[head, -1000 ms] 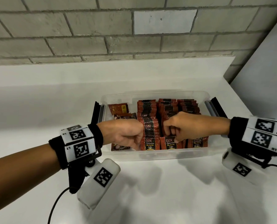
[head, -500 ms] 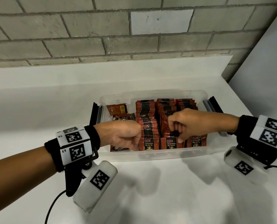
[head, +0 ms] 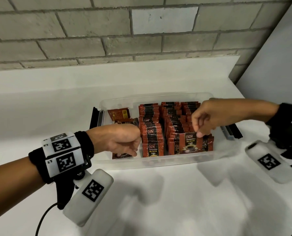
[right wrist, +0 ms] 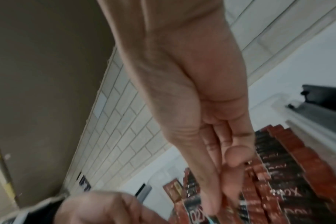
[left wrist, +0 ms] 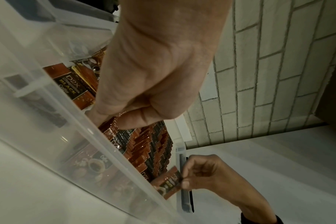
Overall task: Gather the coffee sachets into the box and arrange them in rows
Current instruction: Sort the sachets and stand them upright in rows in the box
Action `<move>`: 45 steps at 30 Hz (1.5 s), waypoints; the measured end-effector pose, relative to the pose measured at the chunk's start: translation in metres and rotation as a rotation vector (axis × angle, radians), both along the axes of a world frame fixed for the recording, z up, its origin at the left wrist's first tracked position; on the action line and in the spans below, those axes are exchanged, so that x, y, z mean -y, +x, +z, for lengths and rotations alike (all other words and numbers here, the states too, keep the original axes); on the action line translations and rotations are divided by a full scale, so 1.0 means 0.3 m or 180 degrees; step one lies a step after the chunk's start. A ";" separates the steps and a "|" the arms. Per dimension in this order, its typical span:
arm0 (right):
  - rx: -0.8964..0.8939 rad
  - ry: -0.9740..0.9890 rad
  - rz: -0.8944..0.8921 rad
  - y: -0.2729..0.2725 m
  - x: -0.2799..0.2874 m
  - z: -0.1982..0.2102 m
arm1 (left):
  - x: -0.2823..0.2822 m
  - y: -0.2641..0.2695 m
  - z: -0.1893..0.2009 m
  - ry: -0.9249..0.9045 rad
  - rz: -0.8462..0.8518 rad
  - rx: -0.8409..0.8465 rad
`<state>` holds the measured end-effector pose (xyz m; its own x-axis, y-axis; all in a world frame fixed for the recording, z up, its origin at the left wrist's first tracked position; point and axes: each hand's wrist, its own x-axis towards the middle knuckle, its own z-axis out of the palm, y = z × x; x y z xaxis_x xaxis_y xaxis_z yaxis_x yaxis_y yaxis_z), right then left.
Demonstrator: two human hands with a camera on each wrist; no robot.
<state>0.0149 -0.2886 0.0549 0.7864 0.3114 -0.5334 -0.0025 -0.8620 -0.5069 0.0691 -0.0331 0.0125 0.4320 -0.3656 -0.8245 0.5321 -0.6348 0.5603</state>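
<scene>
White tabletop [head: 158,201] runs to a grey brick wall [head: 90,31] at the back. Clear plastic box [head: 158,163] sits mid-tabletop, black latch on each short end; R latch partly hidden behind the wrist gear. Inside, three rows of coffee sachets [head: 172,120] stand upright, filling centre and R of the box. Far ends of the rows too small to count. L section holds a few loose sachets [head: 119,113] lying flat, mostly covered by the left hand [head: 119,140].

Left hand is inside the box at front L, fingers curled down; in the wrist view thumb and fingers touch the sachet tops beside the first row, but whether they pinch one I can't tell.

Right hand [head: 208,116] hovers over the front R of the box, thumb and forefinger pinching the top edge of one sachet [head: 189,142], which hangs upright in front of the R rows. Right wrist view is blurred; print there unreadable.
</scene>
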 end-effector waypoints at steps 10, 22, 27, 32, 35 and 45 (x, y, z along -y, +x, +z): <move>0.0535 -0.1688 0.0355 -0.066 0.022 -0.096 | 0.002 0.003 -0.025 -0.0104 -0.0380 -0.0088; 0.0471 -0.1463 0.0268 0.084 -0.044 0.071 | 0.008 0.189 0.162 0.2048 -0.3845 0.2620; 0.0847 -0.1141 0.0259 0.133 -0.134 0.134 | 0.074 0.213 0.048 0.2650 -0.4110 0.2580; 0.0649 -0.0764 0.0357 0.134 -0.219 0.103 | 0.098 0.218 0.061 0.2697 -0.4071 0.2840; 0.0592 -0.0566 0.0411 0.184 -0.269 0.073 | 0.094 0.230 0.046 0.2961 -0.4268 0.2433; 0.0306 -0.0678 0.1237 0.241 -0.383 -0.026 | -0.006 0.291 0.002 0.2422 -0.4580 0.2659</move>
